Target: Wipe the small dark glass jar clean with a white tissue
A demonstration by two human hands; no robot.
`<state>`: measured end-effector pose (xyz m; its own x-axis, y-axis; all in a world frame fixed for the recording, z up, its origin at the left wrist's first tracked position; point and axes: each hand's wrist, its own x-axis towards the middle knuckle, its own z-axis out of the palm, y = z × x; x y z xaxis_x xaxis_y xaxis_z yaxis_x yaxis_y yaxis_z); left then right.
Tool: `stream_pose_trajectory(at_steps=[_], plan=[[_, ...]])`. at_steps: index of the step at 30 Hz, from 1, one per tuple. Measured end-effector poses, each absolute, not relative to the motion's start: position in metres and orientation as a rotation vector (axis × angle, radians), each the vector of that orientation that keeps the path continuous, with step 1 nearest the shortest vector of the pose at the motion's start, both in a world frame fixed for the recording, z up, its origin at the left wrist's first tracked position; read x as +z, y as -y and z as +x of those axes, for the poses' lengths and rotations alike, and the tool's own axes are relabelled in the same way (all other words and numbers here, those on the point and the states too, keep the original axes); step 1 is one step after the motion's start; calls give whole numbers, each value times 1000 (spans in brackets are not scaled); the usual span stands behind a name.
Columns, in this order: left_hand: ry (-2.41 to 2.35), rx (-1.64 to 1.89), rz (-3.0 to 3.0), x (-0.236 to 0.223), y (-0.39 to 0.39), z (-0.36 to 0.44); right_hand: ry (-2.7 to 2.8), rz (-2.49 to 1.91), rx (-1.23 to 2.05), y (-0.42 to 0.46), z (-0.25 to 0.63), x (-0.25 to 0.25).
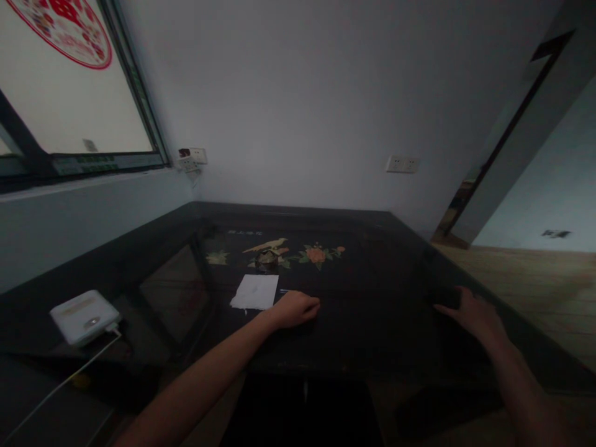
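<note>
My left hand (298,308) rests on the dark glossy table (367,323) with its fingers curled into a fist; nothing shows in it. Just behind its wrist, part of a thin pen (284,291) is visible. To the left of that hand lies a white sheet of paper (255,292) with a torn lower edge and faint marks. A round, see-through dish (267,260) stands beyond the paper. Over the right side of the table, my right hand (475,313) is open, thumb and fingers apart. The dark patch between them is too dim to make out.
A white box-shaped device (85,317) with a white cable (69,377) sits at the table's left. A printed bird (267,245) and flowers (316,254) decorate the tabletop. Behind is a wall with sockets (403,164); a window (79,81) is at the left.
</note>
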<state>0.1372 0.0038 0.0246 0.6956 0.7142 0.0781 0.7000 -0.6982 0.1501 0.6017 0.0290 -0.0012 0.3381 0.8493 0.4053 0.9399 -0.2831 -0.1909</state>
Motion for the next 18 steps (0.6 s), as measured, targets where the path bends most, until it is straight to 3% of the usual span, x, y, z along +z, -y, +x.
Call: stream_pose_trajectory(at_steps=[4,11,15,18], plan=[[-1156,239,2770,28,-2,135,1662,-2020,-310,-20,540,28],[-1516,690,2478,48,-22,93,2056,-1403,507,-23,351,57],[-1844,1024,2156,54,-38,46,2349,-1318,597,-24,261,56],[-2051,970,1993,46,-45,18,2463,-1344,560,-24,223,49]])
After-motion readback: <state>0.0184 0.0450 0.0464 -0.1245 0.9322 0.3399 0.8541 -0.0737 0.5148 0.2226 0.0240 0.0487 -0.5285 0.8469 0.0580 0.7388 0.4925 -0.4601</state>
